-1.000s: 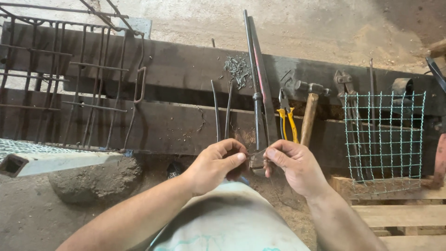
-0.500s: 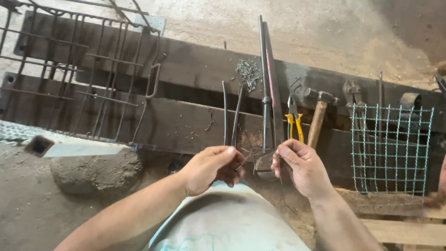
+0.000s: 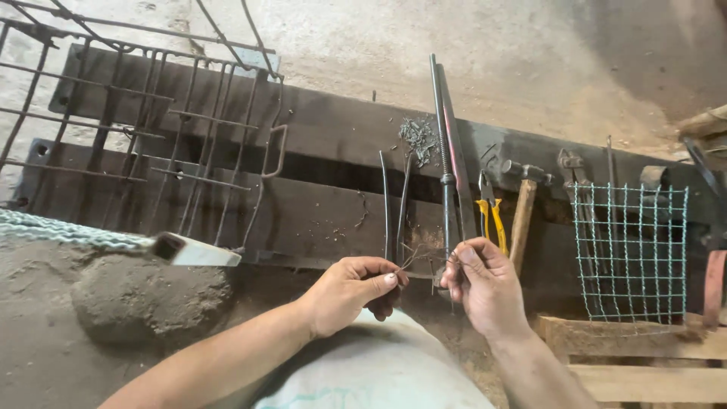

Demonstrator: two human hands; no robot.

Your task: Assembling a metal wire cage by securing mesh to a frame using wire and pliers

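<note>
My left hand (image 3: 352, 291) and my right hand (image 3: 485, 284) are close together above my knee, each pinching an end of a thin bent piece of wire (image 3: 421, 257). The wire runs between my fingertips, just in front of a long metal rod tool (image 3: 447, 151) that lies on the dark steel beams (image 3: 318, 136). Two thin rods (image 3: 394, 204) stand just left of that tool.
Yellow-handled pliers (image 3: 492, 216), a wooden-handled hammer (image 3: 522, 208) and a green wire mesh panel (image 3: 628, 250) lie to the right. A welded metal grate (image 3: 144, 129) rests at left. Small wire scraps (image 3: 416, 136) sit on the beam. Wooden planks (image 3: 636, 356) are at lower right.
The view has shifted slightly. My hands have stayed together on the wire, with the fingers working it a little.
</note>
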